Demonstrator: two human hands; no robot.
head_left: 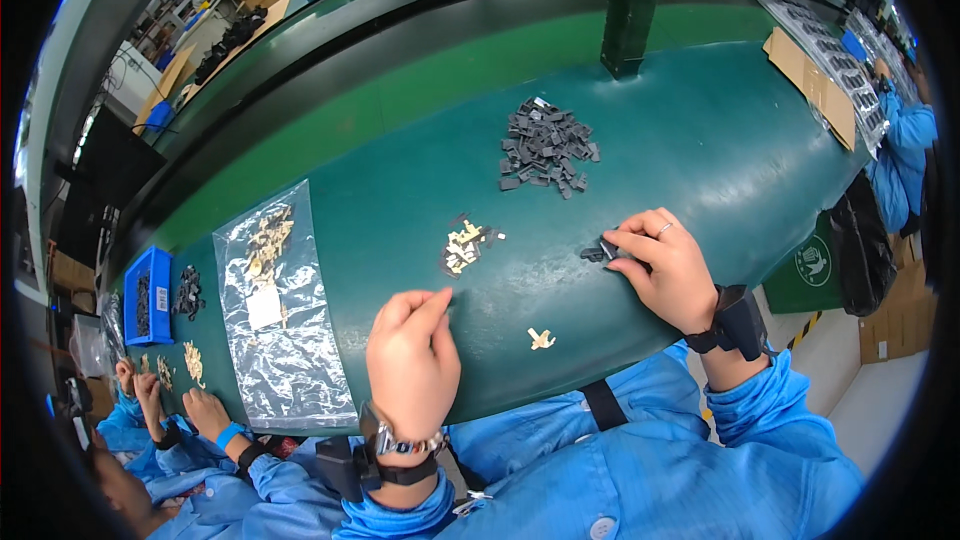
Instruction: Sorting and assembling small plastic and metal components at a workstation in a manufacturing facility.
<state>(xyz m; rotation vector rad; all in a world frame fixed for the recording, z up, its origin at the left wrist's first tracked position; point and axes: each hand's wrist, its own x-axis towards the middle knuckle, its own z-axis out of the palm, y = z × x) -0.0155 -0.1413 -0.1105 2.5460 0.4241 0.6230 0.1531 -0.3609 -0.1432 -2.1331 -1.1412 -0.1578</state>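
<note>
My right hand (668,265) rests on the green table (700,140) with its fingertips pinched on a small dark plastic part (606,249); another dark part lies just left of it. My left hand (412,352) hovers near the front edge, thumb and forefinger pressed together, and I cannot tell whether anything is between them. Between my hands lies a small cluster of gold metal clips mixed with dark parts (465,245). A single gold clip (541,339) lies near the front edge. A pile of dark plastic parts (545,148) sits farther back.
A clear plastic bag with gold clips (275,310) lies to my left. Beyond it stand a blue bin (148,295) and another person's hands (205,410). A green post (632,5) rises at the back. Cardboard (812,80) and another worker (905,155) are at the right.
</note>
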